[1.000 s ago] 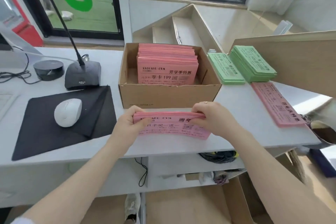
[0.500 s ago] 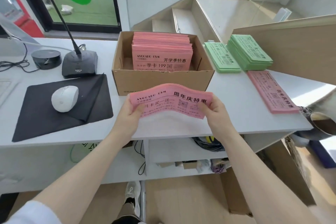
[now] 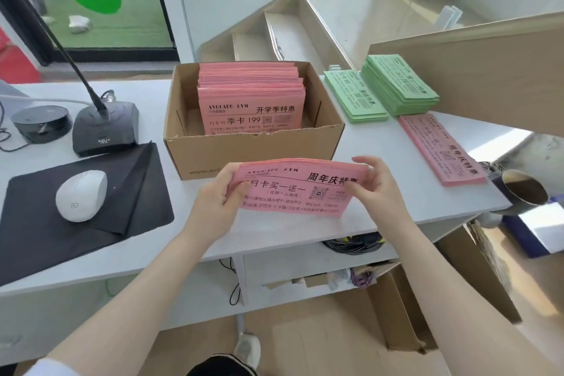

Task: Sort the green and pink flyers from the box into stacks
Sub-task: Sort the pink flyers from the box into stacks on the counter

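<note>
Head view:
Bundle: we hold a pink flyer bundle (image 3: 297,188) just near of the box (image 3: 253,149), long axis left-right, print facing us.
Left hand (image 3: 218,203): grips its left end.
Right hand (image 3: 377,189): pinches its right end.

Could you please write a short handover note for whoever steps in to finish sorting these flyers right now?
Left hand and right hand: each grips one end of a pink bundle, held above the desk's front edge, in front of the box.
Done: two green stacks and one pink stack lie on the desk right of the box.
Left: place the held bundle on a stack; many pink flyers remain standing in the box.
</note>
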Motion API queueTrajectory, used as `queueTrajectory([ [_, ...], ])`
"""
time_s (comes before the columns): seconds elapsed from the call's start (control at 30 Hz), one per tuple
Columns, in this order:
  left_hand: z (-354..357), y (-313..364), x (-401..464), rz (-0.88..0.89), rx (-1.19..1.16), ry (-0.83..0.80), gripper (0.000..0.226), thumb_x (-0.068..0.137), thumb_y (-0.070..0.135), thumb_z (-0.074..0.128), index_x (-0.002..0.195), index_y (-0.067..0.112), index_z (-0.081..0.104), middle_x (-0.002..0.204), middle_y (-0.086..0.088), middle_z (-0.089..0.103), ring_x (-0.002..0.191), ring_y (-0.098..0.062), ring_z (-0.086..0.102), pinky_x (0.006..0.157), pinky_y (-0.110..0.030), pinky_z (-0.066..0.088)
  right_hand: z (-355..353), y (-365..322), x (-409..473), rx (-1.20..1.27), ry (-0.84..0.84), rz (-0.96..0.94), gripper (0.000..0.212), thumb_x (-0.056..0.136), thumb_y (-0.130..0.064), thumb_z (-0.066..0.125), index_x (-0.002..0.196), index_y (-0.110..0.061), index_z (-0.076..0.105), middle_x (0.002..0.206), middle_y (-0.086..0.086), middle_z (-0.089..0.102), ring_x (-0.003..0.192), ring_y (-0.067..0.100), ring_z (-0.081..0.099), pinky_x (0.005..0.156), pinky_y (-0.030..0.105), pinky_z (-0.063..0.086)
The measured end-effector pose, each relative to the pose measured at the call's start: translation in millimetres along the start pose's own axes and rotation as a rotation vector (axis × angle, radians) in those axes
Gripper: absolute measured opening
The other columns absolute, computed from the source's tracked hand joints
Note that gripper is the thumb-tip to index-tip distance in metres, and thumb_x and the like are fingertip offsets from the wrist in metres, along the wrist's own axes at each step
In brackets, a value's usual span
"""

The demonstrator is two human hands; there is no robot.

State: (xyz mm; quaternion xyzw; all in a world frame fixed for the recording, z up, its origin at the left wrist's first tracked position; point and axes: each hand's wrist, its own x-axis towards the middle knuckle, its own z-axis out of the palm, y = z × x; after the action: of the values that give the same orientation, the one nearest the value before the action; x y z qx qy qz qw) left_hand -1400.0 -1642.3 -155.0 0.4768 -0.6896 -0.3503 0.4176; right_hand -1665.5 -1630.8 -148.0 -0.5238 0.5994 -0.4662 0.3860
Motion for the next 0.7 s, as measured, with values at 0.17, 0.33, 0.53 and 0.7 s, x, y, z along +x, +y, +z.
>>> queueTrajectory([
  [0.17, 9, 33, 41, 0.252, 0.099, -0.072, 0.027, 0.087, 0.013, 0.050, 0.107, 0.028, 0.058, 0.083, 0.033, 0.061, 0.076, 0.006, 0.057, 0.066, -0.006, 0.041, -26, -16, 18, -0.712, 0.072, -0.310, 0.041, 0.076, -0.030, 0.063, 0.117, -0.031, 0.060, 0.125, -0.017, 0.047, 0.116, 0.009, 0.034, 0.098, 0.034, 0.022],
  [0.33, 44, 62, 78, 0.358, 0.078, -0.179, 0.025, 0.086, 0.020, 0.052, 0.107, 0.033, 0.052, 0.083, 0.007, 0.067, 0.066, -0.014, 0.058, 0.063, -0.022, 0.046, -49, -25, 15, -0.669, -0.059, -0.156, 0.012, 0.090, -0.022, 0.056, 0.090, -0.009, 0.057, 0.077, -0.005, 0.063, 0.074, 0.017, 0.058, 0.063, 0.027, 0.044],
  [0.53, 107, 77, 104, -0.129, -0.499, -0.155, 0.021, 0.088, 0.014, 0.060, 0.105, 0.024, 0.053, 0.095, -0.003, 0.071, 0.086, -0.016, 0.068, 0.081, -0.037, 0.055, -95, -11, 14, -0.353, -0.021, 0.051, 0.009, 0.091, -0.019, 0.054, 0.099, -0.021, 0.058, 0.090, -0.005, 0.071, 0.077, 0.006, 0.068, 0.069, 0.028, 0.057],
  [0.7, 205, 89, 110, -0.380, -0.644, -0.281, 0.038, 0.096, 0.017, 0.048, 0.129, 0.031, 0.035, 0.103, -0.002, 0.065, 0.087, -0.010, 0.068, 0.080, -0.029, 0.055, -148, 12, 37, 0.003, 0.099, 0.188, 0.023, 0.093, -0.012, 0.051, 0.114, -0.020, 0.055, 0.104, 0.004, 0.071, 0.089, 0.023, 0.071, 0.072, 0.034, 0.058],
])
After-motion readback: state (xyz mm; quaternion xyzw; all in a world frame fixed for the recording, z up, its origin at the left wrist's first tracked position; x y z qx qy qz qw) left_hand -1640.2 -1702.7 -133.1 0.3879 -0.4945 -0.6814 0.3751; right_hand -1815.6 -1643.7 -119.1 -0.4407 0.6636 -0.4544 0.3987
